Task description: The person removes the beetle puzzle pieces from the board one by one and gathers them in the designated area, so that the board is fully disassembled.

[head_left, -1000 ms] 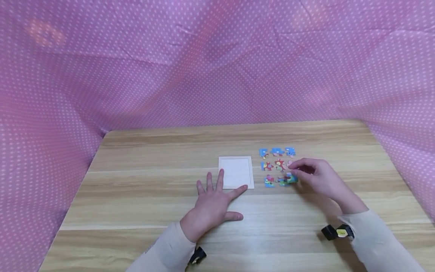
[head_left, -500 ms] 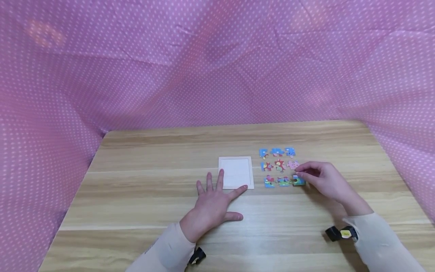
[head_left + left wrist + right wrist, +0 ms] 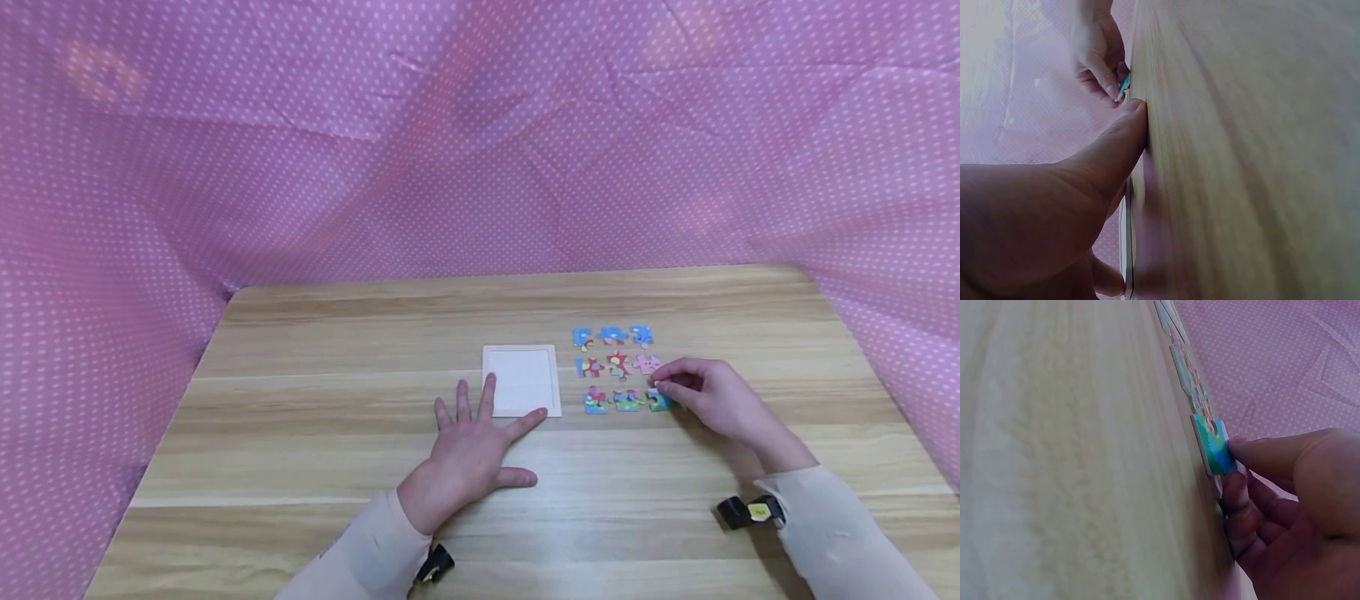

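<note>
My right hand point(image 3: 708, 400) pinches a green and blue jigsaw piece point(image 3: 1215, 447) between thumb and fingers, at the near right corner of a set of pieces. In the right wrist view the piece is tilted, one edge close to the table. Left of it lie a green piece point(image 3: 627, 401) and a blue-green piece point(image 3: 596, 402); a pink piece point(image 3: 647, 364) sits just beyond. My left hand point(image 3: 465, 458) lies palm down with fingers spread. Two of its fingertips rest on the pale, square puzzle frame point(image 3: 557, 379).
Blue pieces point(image 3: 612, 335) form the far row, and red ones point(image 3: 618, 364) lie in the middle row. The wooden table point(image 3: 337, 350) ends at a pink dotted curtain point(image 3: 480, 167). A black wrist device point(image 3: 735, 512) hangs by the right sleeve.
My right hand has drawn the green and blue piece rightward, away from the neighbouring green piece, and has barely moved in the last half second. My left hand stays put.
</note>
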Available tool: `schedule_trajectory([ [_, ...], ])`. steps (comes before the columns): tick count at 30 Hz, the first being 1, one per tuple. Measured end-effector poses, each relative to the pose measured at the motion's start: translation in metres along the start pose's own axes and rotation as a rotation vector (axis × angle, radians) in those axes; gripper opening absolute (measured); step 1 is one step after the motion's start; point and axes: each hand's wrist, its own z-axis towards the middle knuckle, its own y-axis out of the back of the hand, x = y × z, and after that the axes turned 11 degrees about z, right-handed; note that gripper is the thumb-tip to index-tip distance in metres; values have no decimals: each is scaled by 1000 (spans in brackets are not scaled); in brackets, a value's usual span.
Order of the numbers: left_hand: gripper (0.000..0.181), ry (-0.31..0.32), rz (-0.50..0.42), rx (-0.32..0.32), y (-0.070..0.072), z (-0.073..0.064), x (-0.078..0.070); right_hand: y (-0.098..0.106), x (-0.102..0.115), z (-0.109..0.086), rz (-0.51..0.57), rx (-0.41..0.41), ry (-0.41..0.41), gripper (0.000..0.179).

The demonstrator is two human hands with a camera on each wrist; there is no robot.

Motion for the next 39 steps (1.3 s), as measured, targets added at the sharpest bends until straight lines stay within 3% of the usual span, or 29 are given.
schedule_trajectory([
  [5,85,2,4,-2,-1,1,0,0,0,1,-20,-10,14,17],
  [9,86,-6,0,-25,-12,6,2,-1,-2,0,-22,-15,28,17],
  [13,85,-8,-5,-9,-9,4,1,-2,-3,-1,-21,-13,26,17],
  [18,86,-18,5,-39,-14,7,4,-4,-2,1,-33,-22,38,18],
  [24,85,-7,1,15,2,1,2,-4,-1,2,-40,-26,38,17],
  [39,86,-5,26,13,4,2,2,1,3,-5,1,-35,9,22],
])
